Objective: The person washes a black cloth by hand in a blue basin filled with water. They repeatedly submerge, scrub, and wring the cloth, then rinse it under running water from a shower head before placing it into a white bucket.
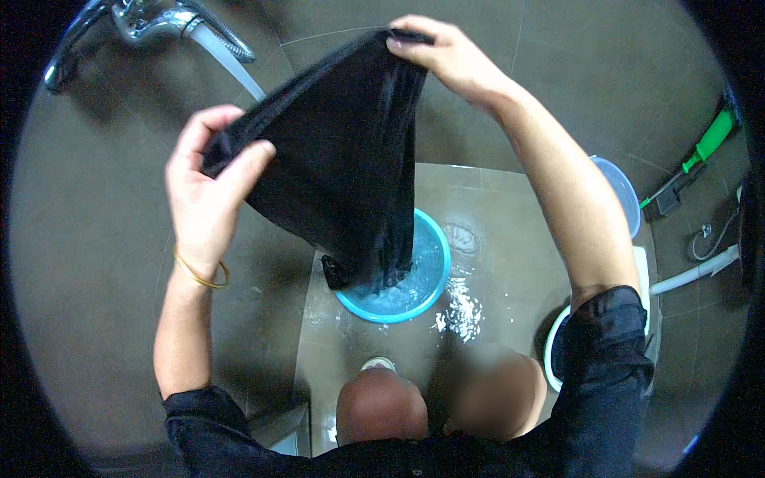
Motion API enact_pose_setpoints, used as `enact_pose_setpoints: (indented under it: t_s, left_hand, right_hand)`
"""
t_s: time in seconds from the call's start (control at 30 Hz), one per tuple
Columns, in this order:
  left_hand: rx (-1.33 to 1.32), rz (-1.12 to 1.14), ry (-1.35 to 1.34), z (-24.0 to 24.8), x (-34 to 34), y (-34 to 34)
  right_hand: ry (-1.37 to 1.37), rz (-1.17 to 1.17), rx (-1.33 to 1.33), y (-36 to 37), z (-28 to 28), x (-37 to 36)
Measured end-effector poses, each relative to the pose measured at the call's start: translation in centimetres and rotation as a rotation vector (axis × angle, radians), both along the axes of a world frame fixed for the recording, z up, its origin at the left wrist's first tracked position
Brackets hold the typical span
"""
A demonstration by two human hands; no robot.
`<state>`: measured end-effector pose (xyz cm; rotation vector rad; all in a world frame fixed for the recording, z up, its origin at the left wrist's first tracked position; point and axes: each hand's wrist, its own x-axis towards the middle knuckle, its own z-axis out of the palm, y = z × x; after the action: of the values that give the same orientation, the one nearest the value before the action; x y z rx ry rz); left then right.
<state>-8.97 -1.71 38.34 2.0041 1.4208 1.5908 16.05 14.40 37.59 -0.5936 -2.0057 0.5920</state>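
A dark, wet-looking piece of cloth (pixel 335 143) hangs stretched between my two hands; its exact kind I cannot make out. My left hand (pixel 209 171), with a gold-coloured bangle (pixel 199 269) on the wrist, grips one upper corner between thumb and fingers. Higher and to the right, my right hand (pixel 434 52) pinches the other corner. The cloth's lower end hangs into a round blue basin (pixel 437 293) on the floor, where churning water (pixel 406 299) shows beside it. Part of the basin lies hidden behind the cloth.
Water pours from a chrome tap (pixel 163 22) on the wall at upper left, its stream passing behind the cloth. A white toilet (pixel 551 350) stands at right, with a pale bucket (pixel 617 191) beyond it. A green-handled brush (pixel 712 139) hangs at far right. The tiled floor (pixel 494 239) is wet.
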Motion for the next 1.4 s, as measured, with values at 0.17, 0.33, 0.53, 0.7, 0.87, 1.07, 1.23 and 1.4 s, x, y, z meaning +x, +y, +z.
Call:
enact_pose_setpoints:
  t_s: [0.17, 0.33, 0.53, 0.7, 0.87, 1.07, 1.23, 1.4]
  left_hand:
    - [-0.235, -0.081, 0.109, -6.5, -1.0, 0.2]
    - [-0.387, -0.131, -0.111, -9.2, -2.3, 0.8]
    - [0.0, -0.395, -0.296, -0.9, -0.2, -2.6]
    - [-0.14, -0.365, -0.655, 0.0, 2.4, -2.5]
    - [-0.14, 0.19, -0.634, -13.0, 0.3, 0.0]
    - [-0.021, -0.515, -1.234, -16.5, -0.8, 0.4]
    - [-0.517, -1.63, -1.51, -17.6, 3.9, 3.9]
    - [-0.358, -0.714, -1.401, -17.3, 6.9, 6.1]
  right_hand:
    - [-0.074, 0.083, -0.398, -1.9, -7.9, 1.9]
    - [-0.026, 0.125, -0.579, -5.9, -10.3, 3.5]
    - [0.388, 0.416, -0.662, -9.8, -1.4, 6.6]
    - [0.565, 0.351, -0.856, -9.7, -2.6, 4.4]
    - [0.372, -0.082, -0.729, -12.8, -9.4, 1.5]
    - [0.048, 0.545, -0.684, -18.9, -9.9, -1.7]
    - [0.037, 0.386, -0.084, -14.7, -11.2, -5.1]
    - [0.116, -0.055, 0.038, -11.9, -14.7, -7.9]
